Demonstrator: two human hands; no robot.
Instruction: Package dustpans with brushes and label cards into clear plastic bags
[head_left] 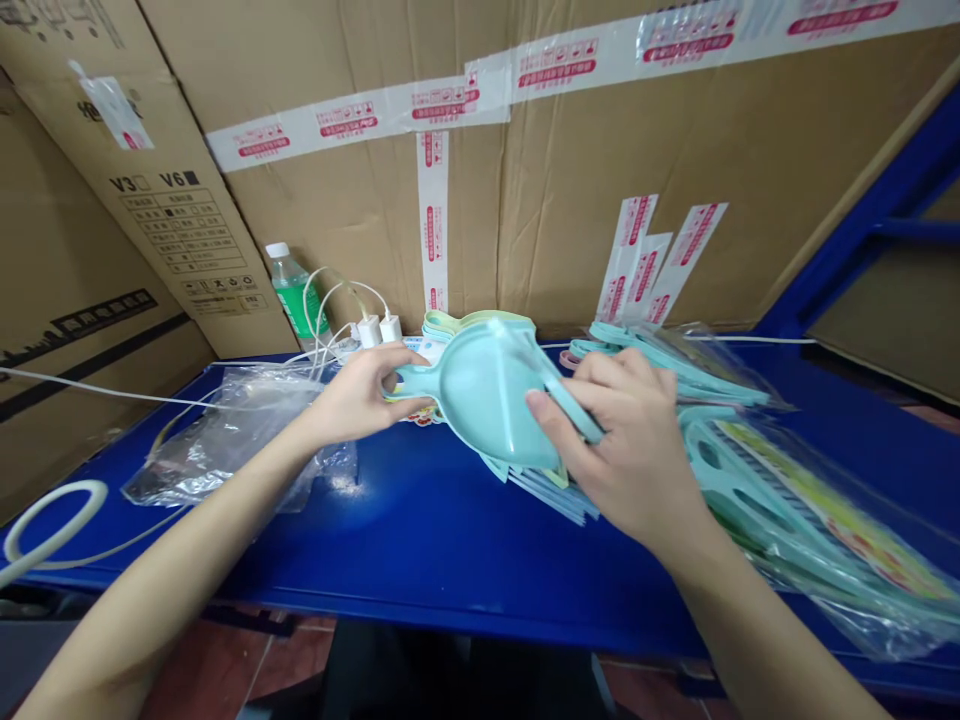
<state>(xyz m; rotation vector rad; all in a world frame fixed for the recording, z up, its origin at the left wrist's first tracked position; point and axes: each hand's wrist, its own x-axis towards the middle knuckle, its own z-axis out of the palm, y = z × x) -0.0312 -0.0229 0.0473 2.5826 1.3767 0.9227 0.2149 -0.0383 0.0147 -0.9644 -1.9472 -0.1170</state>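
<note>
My left hand pinches the short handle of a light-blue, shallow, round-bodied scoop, with its hollow side facing me. At the scoop's right edge my right hand is closed on a narrow light-blue plastic strip, thumb in front and fingers behind. The strip is blurred, and whether it is joined to the scoop I cannot tell. Behind and below the scoop, partly hidden, are a pale green piece of similar shape and several thin bluish strips.
Clear bags with light-blue plastic pieces lie at right, with more light-blue pieces behind. A crumpled clear bag lies at left. A green-labelled bottle, white chargers and cables stand by the cardboard wall behind the blue table.
</note>
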